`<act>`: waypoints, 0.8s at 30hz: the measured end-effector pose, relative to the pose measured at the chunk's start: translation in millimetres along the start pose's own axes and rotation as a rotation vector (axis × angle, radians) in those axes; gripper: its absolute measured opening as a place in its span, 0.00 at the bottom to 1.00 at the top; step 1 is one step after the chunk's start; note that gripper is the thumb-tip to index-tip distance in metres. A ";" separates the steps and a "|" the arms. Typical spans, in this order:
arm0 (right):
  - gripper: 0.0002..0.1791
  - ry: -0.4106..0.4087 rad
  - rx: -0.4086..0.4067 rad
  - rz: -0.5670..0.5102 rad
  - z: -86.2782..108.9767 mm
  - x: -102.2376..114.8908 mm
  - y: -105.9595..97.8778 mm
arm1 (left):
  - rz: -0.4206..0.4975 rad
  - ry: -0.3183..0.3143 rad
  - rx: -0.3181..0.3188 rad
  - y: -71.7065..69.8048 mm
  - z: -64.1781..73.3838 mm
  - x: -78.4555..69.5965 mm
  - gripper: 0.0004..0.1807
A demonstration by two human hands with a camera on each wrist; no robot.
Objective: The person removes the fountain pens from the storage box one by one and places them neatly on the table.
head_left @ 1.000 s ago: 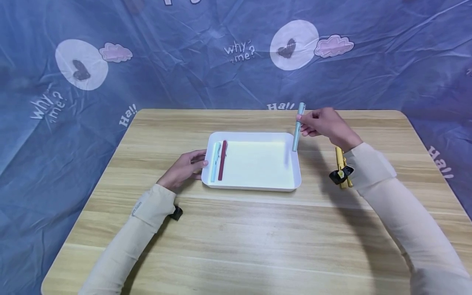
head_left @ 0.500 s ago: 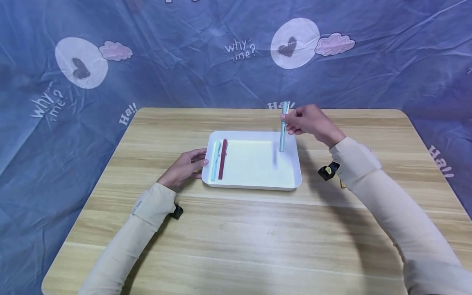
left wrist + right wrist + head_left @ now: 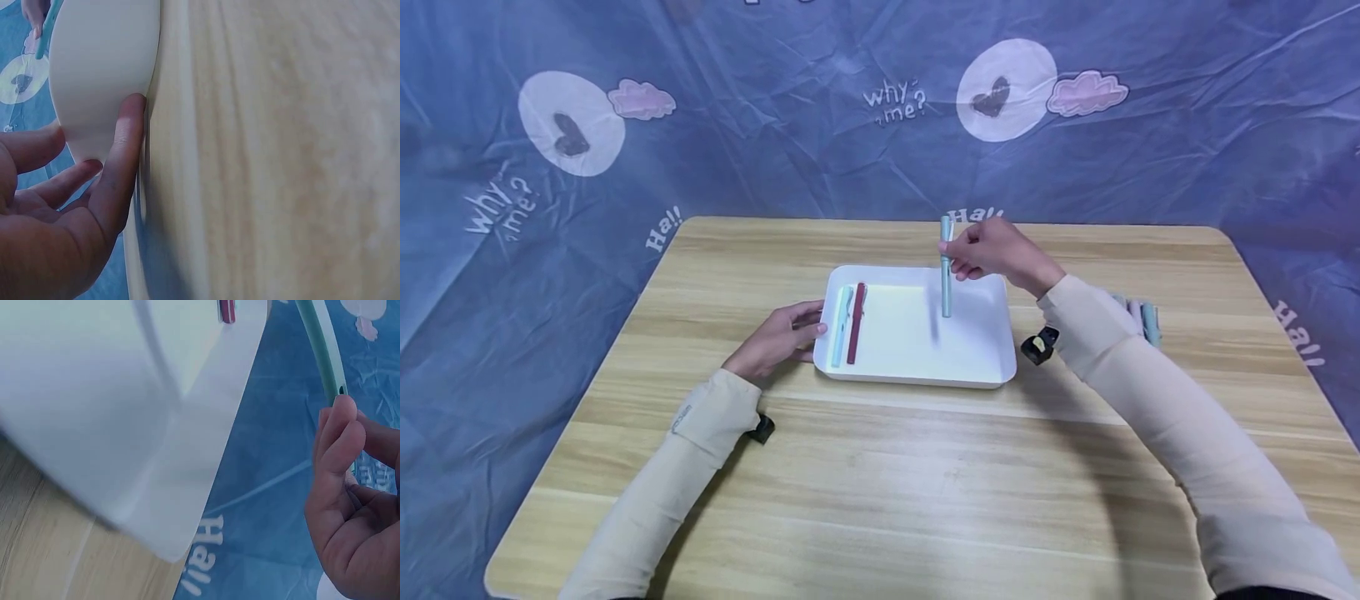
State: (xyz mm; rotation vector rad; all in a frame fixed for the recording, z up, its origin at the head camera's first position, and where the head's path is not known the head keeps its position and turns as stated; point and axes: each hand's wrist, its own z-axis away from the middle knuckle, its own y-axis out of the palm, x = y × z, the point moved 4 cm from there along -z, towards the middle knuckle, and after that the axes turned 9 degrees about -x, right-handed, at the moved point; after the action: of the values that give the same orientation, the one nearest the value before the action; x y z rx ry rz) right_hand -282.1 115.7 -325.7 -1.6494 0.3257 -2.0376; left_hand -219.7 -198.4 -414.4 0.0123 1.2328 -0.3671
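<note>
Backdrop cloth (image 3: pixel 760 167) of wrinkled blue is printed with white ovals, dark hearts, pink clouds and lettering such as "why me?" and "Ha!!". Against it a wooden table (image 3: pixel 865 483) is set, its far corners rounded. Two arms are stretched over the wood, covered by a pale left sleeve (image 3: pixel 655 492) and a matching right sleeve (image 3: pixel 1187 433). Between them a shallow white tray (image 3: pixel 898 333) is laid flat. Its left end is touched by the left hand (image 3: pixel 775 340) — nothing is clutched, the thumb being placed at the rim and the loose fingers rested against the outer wall. Over the tray's back right part the right hand (image 3: pixel 1000 254) is raised, and by its thumb and fingertips a blue-green pen (image 3: pixel 946 287) is pinched, nearly upright, clip end uppermost — a thin shadow is thrown on the tray floor. To the tray's right, a cluster of pens (image 3: pixel 1151 323) is partly hidden by the right sleeve; their number cannot be told. At the tray's left end a red pen (image 3: pixel 855 329) and a light blue pen (image 3: pixel 838 337) are laid side by side, roughly parallel.
</note>
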 end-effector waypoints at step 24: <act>0.17 0.009 0.160 0.054 -17.0 11.4 62.3 | -0.015 0.004 0.017 -0.1 -1.7 -2.6 0.29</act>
State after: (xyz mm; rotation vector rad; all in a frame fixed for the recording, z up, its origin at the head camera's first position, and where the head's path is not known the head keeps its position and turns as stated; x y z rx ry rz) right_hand -286.1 54.9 -349.9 -1.5187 0.2022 -1.9777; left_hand -222.1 -197.5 -412.6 0.0186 1.2347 -0.3905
